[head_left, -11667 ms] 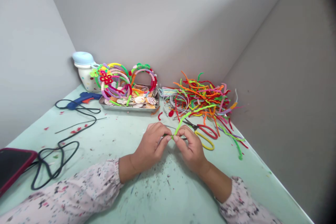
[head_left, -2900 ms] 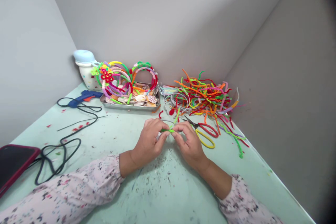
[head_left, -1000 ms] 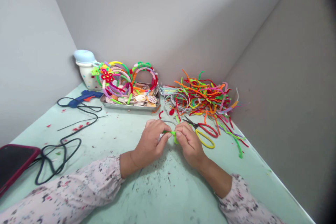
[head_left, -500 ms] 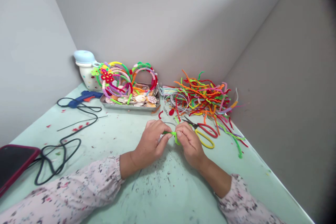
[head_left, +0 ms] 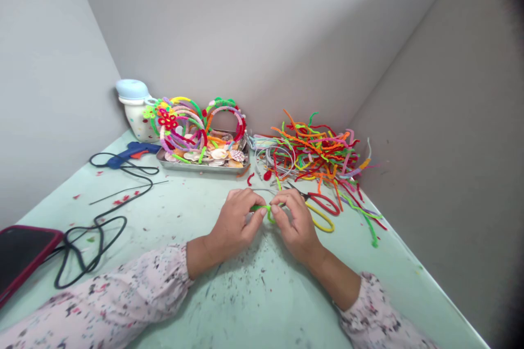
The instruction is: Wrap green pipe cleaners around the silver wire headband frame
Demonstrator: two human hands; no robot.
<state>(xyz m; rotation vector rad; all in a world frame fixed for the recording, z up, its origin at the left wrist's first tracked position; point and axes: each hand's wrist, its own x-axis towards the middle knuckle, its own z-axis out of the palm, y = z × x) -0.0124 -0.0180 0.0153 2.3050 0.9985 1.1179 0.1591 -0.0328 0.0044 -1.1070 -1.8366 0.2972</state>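
Note:
My left hand is closed in a pinch on a bright green pipe cleaner, with a darker green stretch showing beside the thumb. My right hand is closed at the other side, thumb and index fingertips at the green pipe cleaner where it bends down in a small loop. Behind the fingers arches a thin grey metal band, partly hidden by both hands. Scissors with one red and one yellow handle lie just right of my right hand, blades pointing away.
A metal tray holds shells and several pipe-cleaner-wrapped hoops. Piled at the back right are loose pipe cleaners beside bare metal hoops. At left are a blue glue gun, a black cord, a phone and a white jar.
My right fingers have loosened slightly and shifted a little left along the green pipe cleaner, so more of its bend shows. My left hand stays nearly still.

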